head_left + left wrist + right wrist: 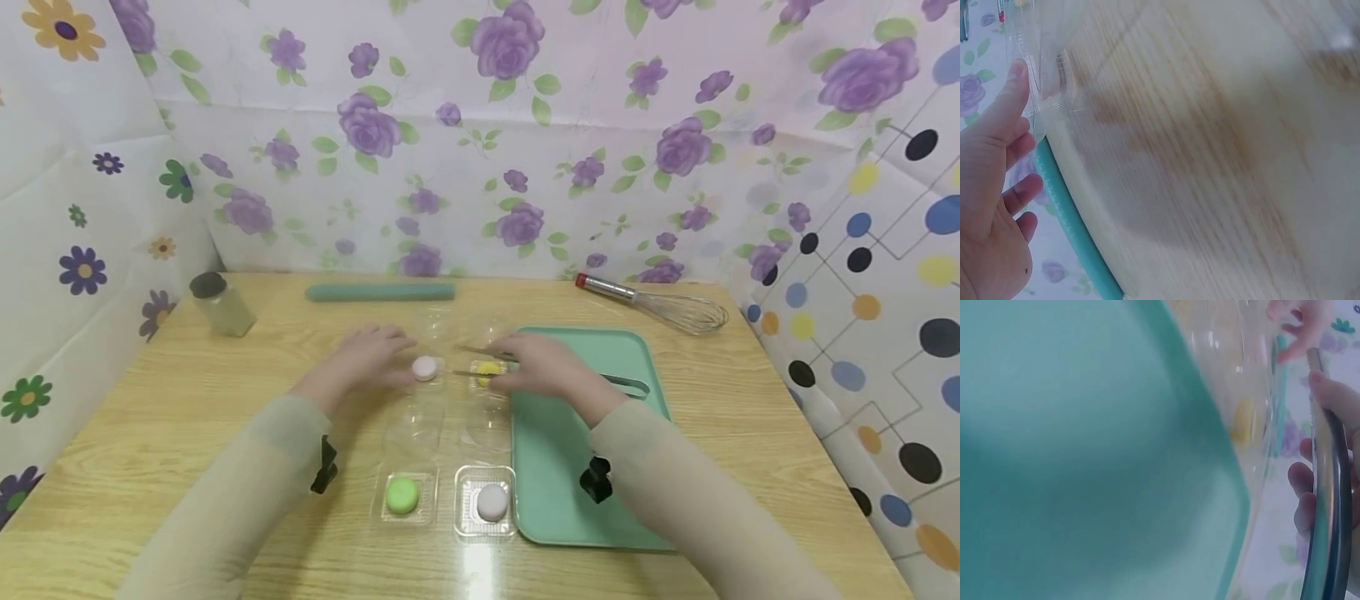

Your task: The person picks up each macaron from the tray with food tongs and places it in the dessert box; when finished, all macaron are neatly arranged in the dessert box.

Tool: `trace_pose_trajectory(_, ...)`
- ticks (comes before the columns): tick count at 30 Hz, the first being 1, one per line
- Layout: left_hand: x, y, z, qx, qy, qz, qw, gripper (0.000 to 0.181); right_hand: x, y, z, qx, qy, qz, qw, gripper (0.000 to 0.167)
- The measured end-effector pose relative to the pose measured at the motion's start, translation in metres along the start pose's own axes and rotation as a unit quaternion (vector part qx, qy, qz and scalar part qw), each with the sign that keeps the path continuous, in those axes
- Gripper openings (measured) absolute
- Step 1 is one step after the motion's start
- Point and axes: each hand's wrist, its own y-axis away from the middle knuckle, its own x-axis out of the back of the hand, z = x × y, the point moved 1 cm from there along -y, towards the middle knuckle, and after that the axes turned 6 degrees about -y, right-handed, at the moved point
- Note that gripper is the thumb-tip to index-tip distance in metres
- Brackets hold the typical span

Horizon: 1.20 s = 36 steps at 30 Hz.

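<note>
My right hand (542, 364) grips metal tongs (626, 385), their tips apart over the yellow macaron (487, 372) in a clear plastic box. In the right wrist view the fingers curl round the tongs (1330, 487). Beside the box with the pale pink macaron (424, 368), my left hand (369, 360) has relaxed fingers; in the left wrist view its thumb and fingertips are at the edge of the clear plastic (1040, 94). Whether they touch it I cannot tell. Nearer the front lie a green macaron (402, 495) and a pale lilac macaron (492, 502), each in a clear box.
A green tray (558, 475) lies right of the boxes, under my right forearm. Clear lids (415, 425) stand up between the box rows. At the back are a green rolling pin (380, 292), a whisk (675, 310) and, left, a dark-lidded jar (222, 307).
</note>
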Motion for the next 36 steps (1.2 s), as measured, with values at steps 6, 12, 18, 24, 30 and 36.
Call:
trace_pose_trajectory(6, -0.002, 0.004, 0.001, 0.002, 0.018, 0.013, 0.9997, 0.066, 0.007, 0.022, 0.027, -0.016, -0.020, 0.026, 0.9993, 0.057)
trace_pose_trajectory(12, -0.008, 0.006, 0.001, 0.013, 0.039, 0.017, 0.9990, 0.063, 0.013, 0.047, 0.053, -0.029, -0.007, 0.064, 0.9975, 0.057)
trace_pose_trajectory(18, -0.008, 0.005, 0.001, 0.011, 0.027, 0.018, 0.9994, 0.065, 0.020, 0.067, 0.075, -0.021, 0.001, 0.096, 0.9951, 0.057)
trace_pose_trajectory(24, -0.001, 0.004, 0.001, 0.013, 0.026, 0.022, 0.9993, 0.069, 0.026, 0.086, 0.099, -0.063, -0.002, 0.100, 0.9930, 0.060)
trace_pose_trajectory(30, 0.003, -0.002, 0.002, 0.004, -0.002, 0.022, 0.9997, 0.072, 0.029, 0.109, 0.124, -0.107, -0.013, 0.103, 0.9888, 0.062)
trace_pose_trajectory(36, 0.008, -0.007, 0.008, 0.001, -0.001, 0.026, 0.9997, 0.073, 0.029, 0.128, 0.148, -0.147, -0.011, 0.114, 0.9824, 0.064)
